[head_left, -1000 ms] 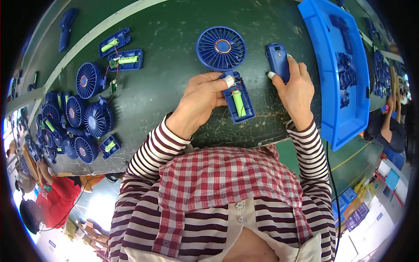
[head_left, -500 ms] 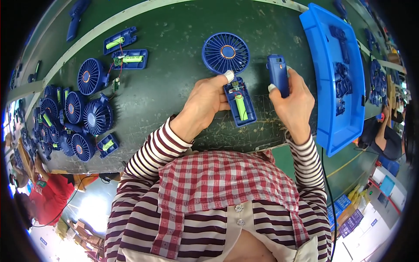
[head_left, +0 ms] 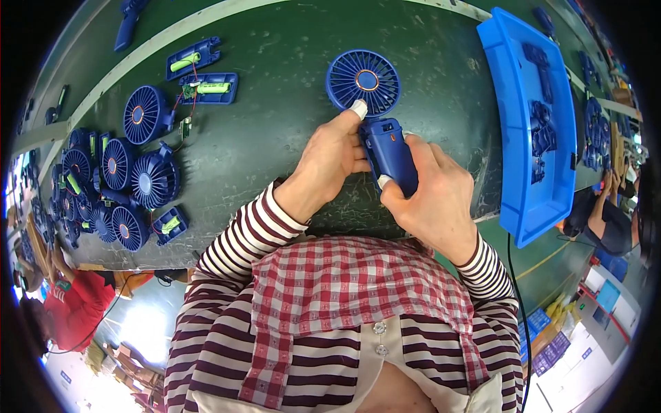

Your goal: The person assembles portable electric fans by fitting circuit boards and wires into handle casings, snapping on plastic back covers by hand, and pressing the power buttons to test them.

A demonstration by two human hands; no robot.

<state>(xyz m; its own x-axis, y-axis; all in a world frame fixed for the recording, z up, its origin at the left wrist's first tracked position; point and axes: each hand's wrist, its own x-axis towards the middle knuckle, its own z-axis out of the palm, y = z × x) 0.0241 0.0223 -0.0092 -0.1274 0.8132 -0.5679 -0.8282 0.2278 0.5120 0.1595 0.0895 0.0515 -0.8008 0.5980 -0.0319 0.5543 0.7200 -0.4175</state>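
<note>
Between my hands is a blue handheld fan (head_left: 366, 81), its round grille pointing away from me over the green table. My left hand (head_left: 323, 158) grips it where head meets handle, thumb on the grille's lower rim and fingers along the handle's left side. With thumb and fingers on both long edges, my right hand (head_left: 434, 189) holds a blue handle cover (head_left: 393, 155) over the fan's handle. This cover has a small window and an orange mark near its top. It hides the battery and circuit board; whether it is fully seated I cannot tell.
Several blue fans (head_left: 153, 182) and parts are heaped at the left. Opened handle halves (head_left: 210, 89) with green batteries and thin wires lie at the far left. A blue tray (head_left: 513, 172) with dark blue parts stands at right. A person in red (head_left: 76, 310) works at the left.
My right hand has brought the handle cover leftward onto the fan's open handle, hiding the green battery. My left hand keeps its grip on the fan.
</note>
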